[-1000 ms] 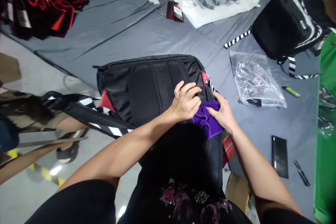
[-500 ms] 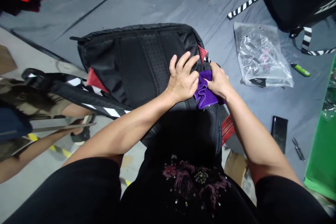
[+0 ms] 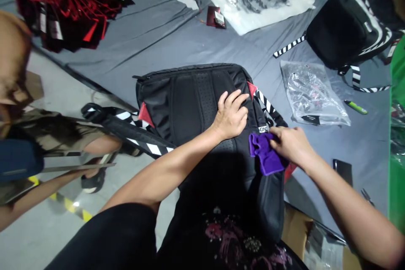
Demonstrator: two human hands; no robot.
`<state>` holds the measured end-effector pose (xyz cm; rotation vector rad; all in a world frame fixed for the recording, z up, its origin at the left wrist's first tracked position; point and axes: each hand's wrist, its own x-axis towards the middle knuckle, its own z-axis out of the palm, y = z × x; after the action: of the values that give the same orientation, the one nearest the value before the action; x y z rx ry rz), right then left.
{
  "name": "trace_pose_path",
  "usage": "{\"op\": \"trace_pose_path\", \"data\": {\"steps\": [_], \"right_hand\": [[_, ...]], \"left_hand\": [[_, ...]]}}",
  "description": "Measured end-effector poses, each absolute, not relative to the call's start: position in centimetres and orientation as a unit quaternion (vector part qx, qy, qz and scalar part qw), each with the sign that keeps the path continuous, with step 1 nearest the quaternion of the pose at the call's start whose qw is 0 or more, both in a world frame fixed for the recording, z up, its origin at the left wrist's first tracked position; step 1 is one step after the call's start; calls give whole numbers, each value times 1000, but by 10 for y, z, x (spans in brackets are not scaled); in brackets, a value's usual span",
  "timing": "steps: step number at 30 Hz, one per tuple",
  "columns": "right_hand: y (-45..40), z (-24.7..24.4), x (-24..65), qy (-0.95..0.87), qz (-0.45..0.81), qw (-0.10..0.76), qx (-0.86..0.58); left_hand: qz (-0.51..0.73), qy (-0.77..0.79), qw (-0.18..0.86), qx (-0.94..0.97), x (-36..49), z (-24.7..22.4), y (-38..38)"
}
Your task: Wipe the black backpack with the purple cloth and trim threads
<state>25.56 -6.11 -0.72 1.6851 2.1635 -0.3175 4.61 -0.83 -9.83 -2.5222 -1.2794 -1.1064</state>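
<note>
A black backpack [image 3: 186,105] lies back panel up on the grey-covered table, its lower end close to my body. My left hand [image 3: 232,114] rests on the back panel with its fingers spread. At the right edge of the bag my right hand [image 3: 289,143] pinches a crumpled purple cloth [image 3: 267,156], part of which drapes over the panel. Beside that hand runs a black-and-white striped shoulder strap [image 3: 265,103]. The other strap [image 3: 126,130] hangs off to the left. Red triangular patches show at the strap ends, and a small white label [image 3: 263,129] peeks out above the cloth.
To the right are a clear plastic packet [image 3: 313,93], a green marker [image 3: 356,106], a dark phone-like object [image 3: 342,171] and small snips [image 3: 367,197]. Another black backpack [image 3: 338,29] sits behind. Red-corded tags [image 3: 72,12] pile at far left, near another person's arm [image 3: 14,50].
My right hand has shifted right and toward me along the bag's edge with the purple cloth, uncovering the label and striped strap. My left hand stays on the panel. The view has tilted up.
</note>
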Motion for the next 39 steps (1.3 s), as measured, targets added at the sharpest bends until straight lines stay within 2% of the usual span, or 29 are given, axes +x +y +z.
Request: {"op": "trace_pose_path", "data": {"steps": [2, 3, 6, 8, 12, 16, 19, 23, 28, 32, 37, 39], "right_hand": [[-48, 5, 264, 725, -67, 230, 646], [-40, 9, 266, 702, -19, 219, 677], [-20, 8, 257, 671, 138, 92, 723], [-16, -4, 238, 719, 164, 32, 675], [-34, -31, 209, 854, 65, 36, 515], [-51, -38, 220, 869, 31, 59, 490], [-46, -36, 227, 864, 9, 67, 499], [-36, -36, 217, 838, -56, 24, 542], [-36, -34, 207, 807, -77, 73, 581], [-31, -31, 199, 786, -91, 21, 612], [-34, -29, 193, 775, -52, 113, 620], [-33, -30, 191, 766, -76, 79, 634]], "left_hand": [[-368, -414, 55, -831, 46, -99, -8], [-370, -412, 50, -831, 45, -100, -7], [-382, -405, 28, -830, 45, -102, -6], [-388, -403, 24, -828, 45, -102, -6], [-381, -405, 7, -831, 45, -103, -6], [-383, -400, 26, -832, 45, -103, -5], [-391, -396, 39, -830, 45, -103, -4], [-387, -393, 31, -834, 45, -103, -5], [-382, -400, 34, -832, 46, -100, -7], [-377, -402, 48, -833, 45, -101, -7], [-343, -417, 28, -841, 45, -104, -6], [-327, -420, 9, -847, 44, -104, -6]]}}
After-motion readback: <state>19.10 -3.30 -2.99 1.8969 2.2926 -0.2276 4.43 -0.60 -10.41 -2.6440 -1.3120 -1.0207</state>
